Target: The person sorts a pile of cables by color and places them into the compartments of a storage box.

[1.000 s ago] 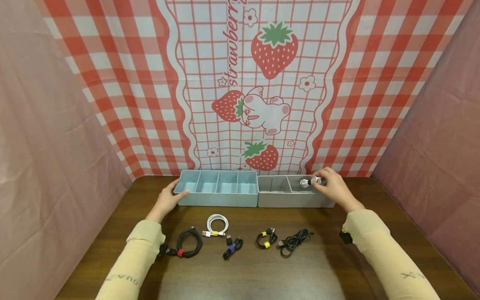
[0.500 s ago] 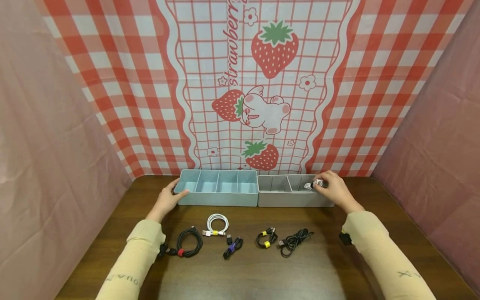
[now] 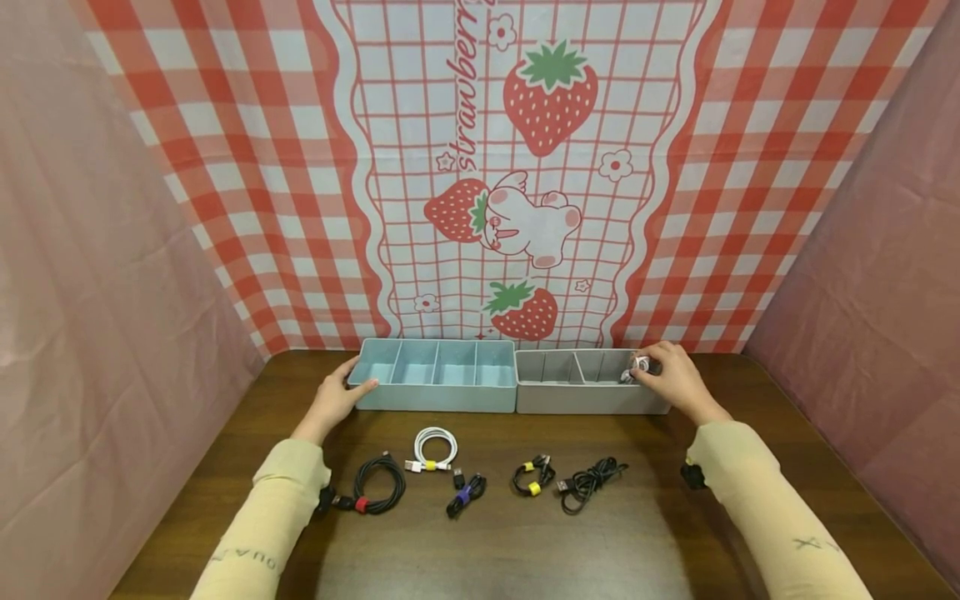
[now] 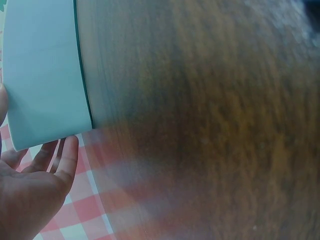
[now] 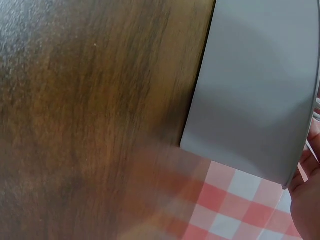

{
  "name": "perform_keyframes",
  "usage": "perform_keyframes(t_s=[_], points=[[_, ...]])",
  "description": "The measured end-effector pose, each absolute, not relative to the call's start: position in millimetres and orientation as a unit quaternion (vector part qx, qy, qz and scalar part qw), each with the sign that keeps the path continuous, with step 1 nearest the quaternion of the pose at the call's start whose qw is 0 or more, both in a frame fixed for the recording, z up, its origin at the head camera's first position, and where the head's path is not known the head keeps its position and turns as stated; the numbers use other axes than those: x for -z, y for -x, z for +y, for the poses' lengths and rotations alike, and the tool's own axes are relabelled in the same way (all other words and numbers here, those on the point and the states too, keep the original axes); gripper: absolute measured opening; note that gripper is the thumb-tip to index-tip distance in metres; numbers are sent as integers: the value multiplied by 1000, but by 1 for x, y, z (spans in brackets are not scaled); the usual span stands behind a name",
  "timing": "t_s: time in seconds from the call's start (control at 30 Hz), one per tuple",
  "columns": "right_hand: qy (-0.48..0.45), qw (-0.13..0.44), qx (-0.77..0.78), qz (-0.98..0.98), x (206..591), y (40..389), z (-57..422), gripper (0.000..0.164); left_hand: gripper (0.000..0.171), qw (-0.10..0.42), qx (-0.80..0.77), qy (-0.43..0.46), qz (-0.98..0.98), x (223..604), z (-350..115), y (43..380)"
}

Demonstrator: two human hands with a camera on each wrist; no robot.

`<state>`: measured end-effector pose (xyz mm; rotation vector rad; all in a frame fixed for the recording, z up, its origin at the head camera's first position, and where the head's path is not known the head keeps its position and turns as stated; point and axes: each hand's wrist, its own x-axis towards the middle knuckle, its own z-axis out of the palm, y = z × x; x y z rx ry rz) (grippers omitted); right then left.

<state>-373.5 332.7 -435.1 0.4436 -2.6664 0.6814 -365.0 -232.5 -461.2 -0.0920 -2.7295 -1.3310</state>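
Observation:
In the head view my right hand (image 3: 670, 379) pinches a bundled white cable (image 3: 640, 365) at the right end of the grey divided box (image 3: 592, 400). The bundle sits low at the box's opening, partly covered by my fingers. My left hand (image 3: 335, 398) grips the left end of the light blue divided box (image 3: 435, 398), thumb over the front rim and fingers along the end wall. In the left wrist view, fingertips (image 4: 71, 145) touch that blue end. The right wrist view shows the grey box's outer wall (image 5: 250, 90), with part of my right hand (image 5: 307, 195) beyond its rim.
On the wooden table (image 3: 495, 550) lie a black cable with a red tie (image 3: 380, 487), a white coiled cable (image 3: 435, 450), a purple-tied cable (image 3: 467, 496), a yellow-tied black cable (image 3: 534, 477) and another black cable (image 3: 592, 483). A checkered cloth (image 3: 285, 167) hangs behind both boxes.
My right hand has shifted slightly right and lower with the white cable, which now sits deeper at the grey box's right end. My left hand stays in place.

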Motion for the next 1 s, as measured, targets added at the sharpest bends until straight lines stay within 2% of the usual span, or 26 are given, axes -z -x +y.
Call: perform_keyframes(t_s=[0.47,0.73,1.0], points=[[-150,165,-223,-949,437,379,328,27,70,49,435,31,-899,461,-233,364],[-140,135,-247,-949,432,376,326,24,72,43,438,29,-897,460,-233,363],[-150,142,-246,-947,425,374,327,27,73,46,438,32,-897,462,-234,364]])
